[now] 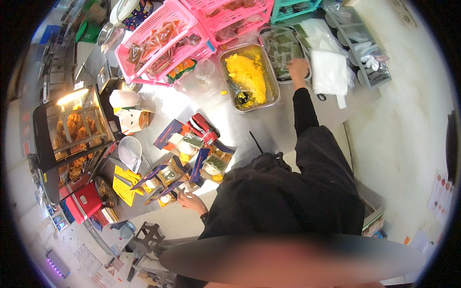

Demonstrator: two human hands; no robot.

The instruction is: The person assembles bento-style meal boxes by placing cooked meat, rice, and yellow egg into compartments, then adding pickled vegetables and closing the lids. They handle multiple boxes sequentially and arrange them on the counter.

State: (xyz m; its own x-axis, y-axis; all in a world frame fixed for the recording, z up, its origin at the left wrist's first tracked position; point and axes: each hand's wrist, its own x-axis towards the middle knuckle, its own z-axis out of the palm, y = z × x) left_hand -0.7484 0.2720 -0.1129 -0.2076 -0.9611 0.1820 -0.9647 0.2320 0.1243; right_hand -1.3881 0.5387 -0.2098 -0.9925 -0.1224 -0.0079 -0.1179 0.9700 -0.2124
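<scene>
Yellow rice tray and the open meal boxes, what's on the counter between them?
Mostly bare steel counter between the yellow rice tray and open meal boxes, per the head view.

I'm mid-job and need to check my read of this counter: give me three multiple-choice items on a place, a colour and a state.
1. Where is the right hand?
A. on the pink basket
B. at the metal tray of green leaves
C. on the red box

2. What colour is the food in the metal tray holding the scoop?
A. yellow
B. white
C. brown

3. How do the food boxes by the left hand stand?
A. stacked shut
B. open, filled
C. wrapped

Answers: 1 B, the hand reaches to the leaves; 2 A, the heap is bright yellow; 3 B, flaps are up and food shows.
</scene>
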